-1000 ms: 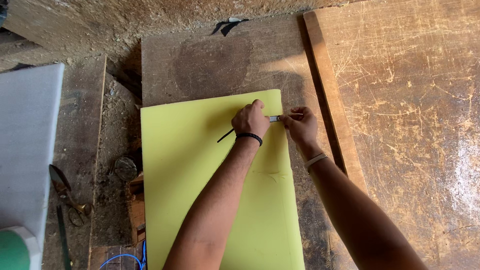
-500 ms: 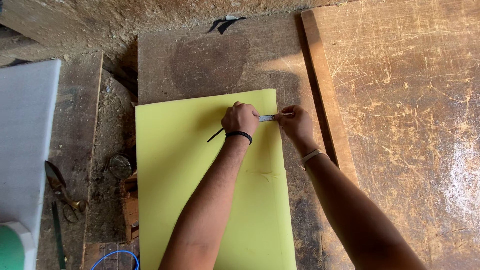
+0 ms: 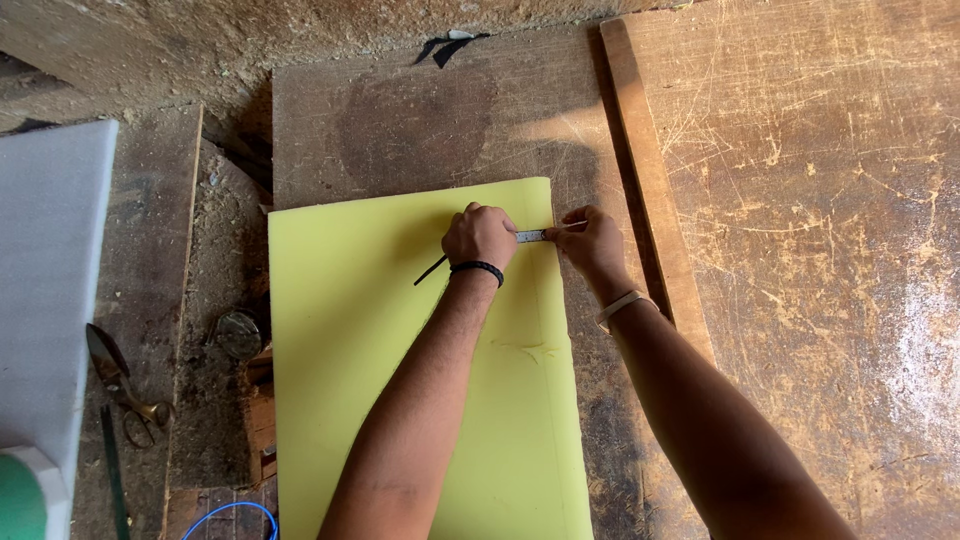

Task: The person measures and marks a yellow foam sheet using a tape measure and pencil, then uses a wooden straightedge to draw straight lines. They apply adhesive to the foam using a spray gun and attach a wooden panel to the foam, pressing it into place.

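A large rectangular sheet of pale yellow foam (image 3: 400, 380) lies flat on the worn wooden boards. A narrow metal measuring tape (image 3: 532, 236) stretches across its upper right part to the edge, and a thin dark pencil (image 3: 431, 271) slants over the foam

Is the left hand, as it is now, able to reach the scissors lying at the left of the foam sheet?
Probably yes. The left hand rests on the yellow foam sheet, pressing a metal ruler. The scissors lie uncovered on the wooden boards to its left, with nothing between them.

A rough workshop: scarred wooden boards (image 3: 800, 200), shears (image 3: 120, 385), dusty worn bench (image 3: 400, 110)
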Tool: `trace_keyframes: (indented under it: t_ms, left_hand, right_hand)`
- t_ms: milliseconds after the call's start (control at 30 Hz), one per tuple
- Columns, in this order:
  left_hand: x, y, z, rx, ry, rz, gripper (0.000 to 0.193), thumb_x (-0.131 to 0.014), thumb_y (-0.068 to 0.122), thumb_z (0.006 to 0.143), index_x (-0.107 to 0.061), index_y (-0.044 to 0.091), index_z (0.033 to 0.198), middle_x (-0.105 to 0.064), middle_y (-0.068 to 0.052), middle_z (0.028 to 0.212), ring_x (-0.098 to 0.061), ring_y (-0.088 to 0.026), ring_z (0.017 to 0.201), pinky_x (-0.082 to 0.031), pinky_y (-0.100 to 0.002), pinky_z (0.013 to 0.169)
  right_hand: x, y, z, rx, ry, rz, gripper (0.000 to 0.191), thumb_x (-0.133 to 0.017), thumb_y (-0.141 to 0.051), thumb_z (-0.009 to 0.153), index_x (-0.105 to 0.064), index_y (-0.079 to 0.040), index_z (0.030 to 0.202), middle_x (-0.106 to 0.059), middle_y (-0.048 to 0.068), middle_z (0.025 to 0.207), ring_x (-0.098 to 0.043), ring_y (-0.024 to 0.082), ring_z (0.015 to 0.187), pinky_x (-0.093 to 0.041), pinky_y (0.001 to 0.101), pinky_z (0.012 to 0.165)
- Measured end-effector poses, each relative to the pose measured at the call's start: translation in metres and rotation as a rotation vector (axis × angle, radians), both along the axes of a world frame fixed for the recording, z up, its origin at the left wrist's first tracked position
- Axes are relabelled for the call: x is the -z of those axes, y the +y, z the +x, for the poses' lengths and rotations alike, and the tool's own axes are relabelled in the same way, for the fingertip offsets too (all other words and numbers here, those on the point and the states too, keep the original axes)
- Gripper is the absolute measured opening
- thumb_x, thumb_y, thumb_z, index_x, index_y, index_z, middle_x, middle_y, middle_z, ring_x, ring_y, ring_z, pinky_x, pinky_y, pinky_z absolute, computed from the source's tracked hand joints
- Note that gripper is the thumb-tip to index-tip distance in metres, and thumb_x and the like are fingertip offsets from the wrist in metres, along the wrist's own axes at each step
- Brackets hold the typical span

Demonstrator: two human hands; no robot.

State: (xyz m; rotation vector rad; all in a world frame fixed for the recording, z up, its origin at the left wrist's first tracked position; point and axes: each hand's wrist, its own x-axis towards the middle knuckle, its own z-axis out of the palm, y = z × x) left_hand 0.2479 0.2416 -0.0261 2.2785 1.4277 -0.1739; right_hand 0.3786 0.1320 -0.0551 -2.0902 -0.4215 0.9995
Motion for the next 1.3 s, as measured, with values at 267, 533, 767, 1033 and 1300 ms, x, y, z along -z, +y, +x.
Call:
trace_keyframes:
  t_ms: [267,533,767,1033,1300]
  left_hand:
    - [-0.004,-0.003,0.002,-0.009,-0.015,0.043,0.006,-0.077,0.022,0.087,-0.081,0.024,0.086,-0.069,-0.004,0.110,-0.067,-0.025,0.106,-0.059,-0.043,0.088]
    - [0.000,0.000,-0.002,-0.009,-0.052,0.037,0.009,-0.073,0.022,0.088,-0.081,0.026,0.086,-0.068,-0.004,0.110,-0.066,-0.026,0.107,-0.058,-0.044,0.088]
    - [-0.022,0.012,-0.013,-0.023,-0.320,-0.134,0.006,-0.077,0.025,0.082,-0.081,0.023,0.086,-0.077,0.001,0.092,-0.073,-0.017,0.084,-0.058,-0.035,0.074]
    - [-0.036,-0.038,-0.174,-0.354,-0.421,-0.128,0.013,-0.080,0.024,0.078,-0.082,0.014,0.086,-0.077,-0.001,0.078,-0.069,-0.016,0.066,-0.053,-0.032,0.062]
    - [-0.041,-0.038,-0.340,-0.838,-0.207,-0.281,0.020,-0.078,0.022,0.084,-0.081,0.010,0.101,-0.077,-0.010,0.095,-0.071,-0.024,0.076,-0.055,-0.040,0.067]
  right_hand:
    - [-0.009,-0.001,-0.009,0.099,0.018,0.078,0.039,-0.085,-0.018,0.083,-0.064,-0.001,0.111,-0.075,0.010,0.099,-0.073,0.014,0.078,-0.061,0.0288,0.068]
    - [-0.006,-0.024,-0.017,0.155,0.138,0.220,0.035,-0.080,-0.020,0.089,-0.062,0.000,0.112,-0.075,0.011,0.099,-0.074,0.016,0.085,-0.063,0.0301,0.074]
    - [-0.021,-0.108,-0.096,-0.031,-0.016,-0.003,0.070,-0.082,-0.034,0.084,-0.049,-0.003,0.137,-0.069,0.018,0.127,-0.068,0.026,0.117,-0.056,0.0372,0.100]
    - [-0.032,-0.128,-0.127,0.060,0.115,0.062,0.099,-0.088,-0.024,0.078,-0.026,-0.001,0.152,-0.063,0.022,0.130,-0.071,0.028,0.110,-0.062,0.0365,0.089]
    - [-0.028,-0.102,-0.117,0.136,0.114,0.282,0.084,-0.086,-0.010,0.078,-0.037,-0.004,0.147,-0.063,0.015,0.123,-0.070,0.025,0.105,-0.064,0.0356,0.086]
